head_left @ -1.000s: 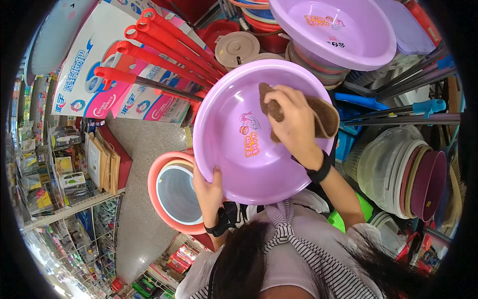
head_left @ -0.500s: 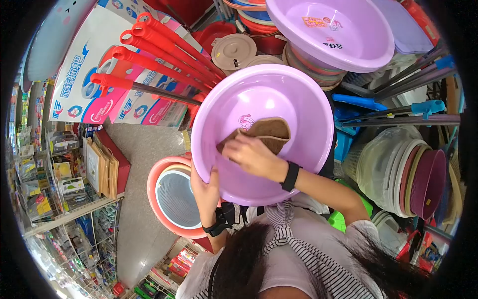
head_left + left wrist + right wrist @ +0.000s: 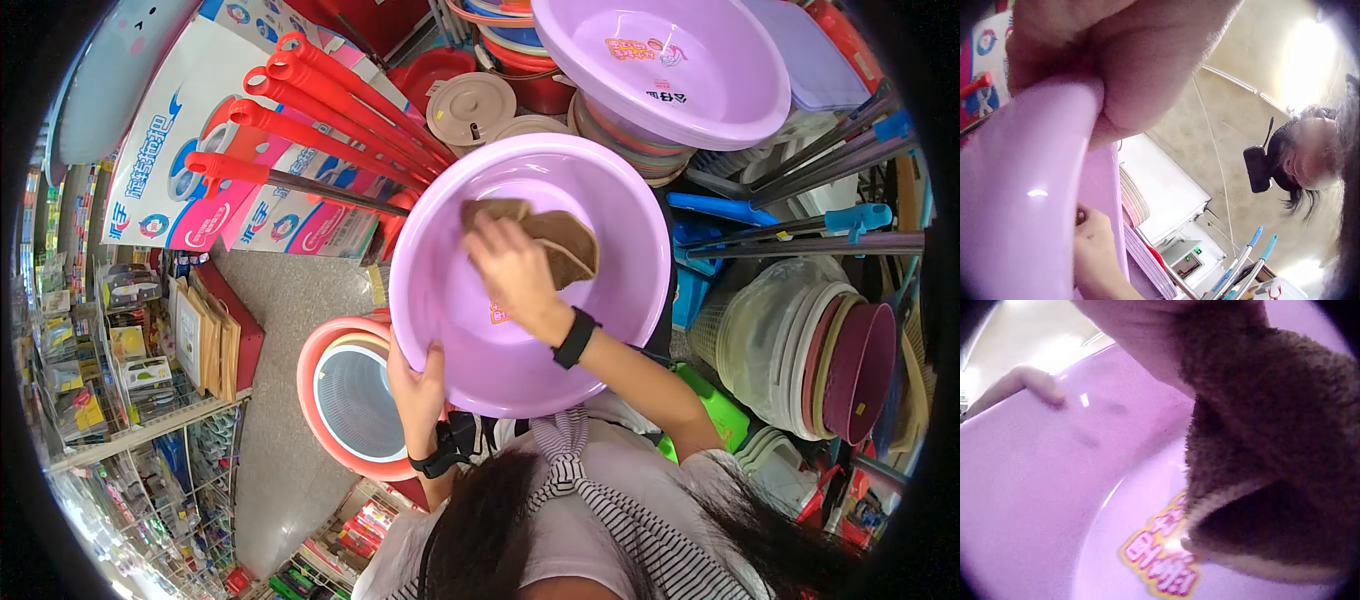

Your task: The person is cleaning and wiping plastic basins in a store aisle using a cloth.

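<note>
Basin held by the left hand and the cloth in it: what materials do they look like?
Basin: looks like moulded plastic, glossy lilac; bright glints on its smooth wall and a rounded rim show it. Exact polymer can't be told.
Cloth: brown fuzzy pile with a paler bound edge, so likely terry or microfibre; which one isn't clear.

Red-handled poles point(image 3: 235, 168) slant in front of printed boxes point(image 3: 150, 190) in white, blue and pink, near a beige lidded bin point(image 3: 470, 103), while another purple basin point(image 3: 690, 65) sits atop a stack of basins point(image 3: 640, 152). On the right, blue dustpans point(image 3: 722, 208) lie near nested baskets point(image 3: 765, 340) with a maroon one outermost. On the left, wood-edged frames point(image 3: 208, 340) lean beside packaged goods point(image 3: 128, 343), and a salmon tub point(image 3: 308, 400) holds a pale, perforated basket point(image 3: 365, 405).
</note>
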The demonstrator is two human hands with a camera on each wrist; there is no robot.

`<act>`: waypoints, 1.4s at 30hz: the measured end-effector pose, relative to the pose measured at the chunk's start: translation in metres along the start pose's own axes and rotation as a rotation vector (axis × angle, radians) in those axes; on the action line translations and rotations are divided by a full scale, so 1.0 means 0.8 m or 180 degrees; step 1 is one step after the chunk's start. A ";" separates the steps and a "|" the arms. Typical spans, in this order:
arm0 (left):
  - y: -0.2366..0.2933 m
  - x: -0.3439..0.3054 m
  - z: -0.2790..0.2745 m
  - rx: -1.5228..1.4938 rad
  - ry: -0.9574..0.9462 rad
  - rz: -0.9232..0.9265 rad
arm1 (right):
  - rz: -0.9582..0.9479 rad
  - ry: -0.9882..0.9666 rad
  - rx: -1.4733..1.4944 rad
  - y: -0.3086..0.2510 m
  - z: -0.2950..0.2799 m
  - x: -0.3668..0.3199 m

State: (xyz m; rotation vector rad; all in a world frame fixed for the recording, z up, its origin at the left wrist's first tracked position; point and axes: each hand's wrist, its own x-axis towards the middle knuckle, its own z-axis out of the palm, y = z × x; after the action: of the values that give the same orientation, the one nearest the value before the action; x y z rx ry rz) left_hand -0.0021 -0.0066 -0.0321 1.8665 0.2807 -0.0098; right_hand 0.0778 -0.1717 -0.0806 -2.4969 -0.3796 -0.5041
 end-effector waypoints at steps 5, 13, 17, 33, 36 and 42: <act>-0.010 0.004 -0.003 -0.0050 -0.0069 0.0026 | -0.1090 -0.0490 -0.0234 -0.022 0.018 -0.039; -0.014 -0.005 -0.005 -0.0006 0.0006 -0.0038 | -0.0631 -0.0516 -0.0828 0.026 -0.007 -0.002; -0.015 -0.003 -0.007 -0.0051 -0.0046 -0.0011 | -0.0468 -0.0363 -0.1407 0.060 -0.032 -0.003; -0.015 0.011 0.000 -0.0085 0.0011 0.0115 | -0.0746 -0.1566 -0.2009 0.045 -0.044 -0.074; -0.018 0.015 0.000 -0.0121 0.0057 0.0187 | -0.0668 -0.2087 -0.1547 0.019 -0.029 -0.086; -0.028 0.005 -0.011 -0.0372 -0.0046 0.0007 | -0.0196 -0.2221 0.1333 0.002 -0.071 -0.065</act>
State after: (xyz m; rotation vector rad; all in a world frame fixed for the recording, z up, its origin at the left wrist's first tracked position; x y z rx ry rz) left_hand -0.0036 0.0088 -0.0511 1.7501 0.2638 -0.0053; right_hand 0.0170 -0.2141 -0.0598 -2.1760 -0.7384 0.4158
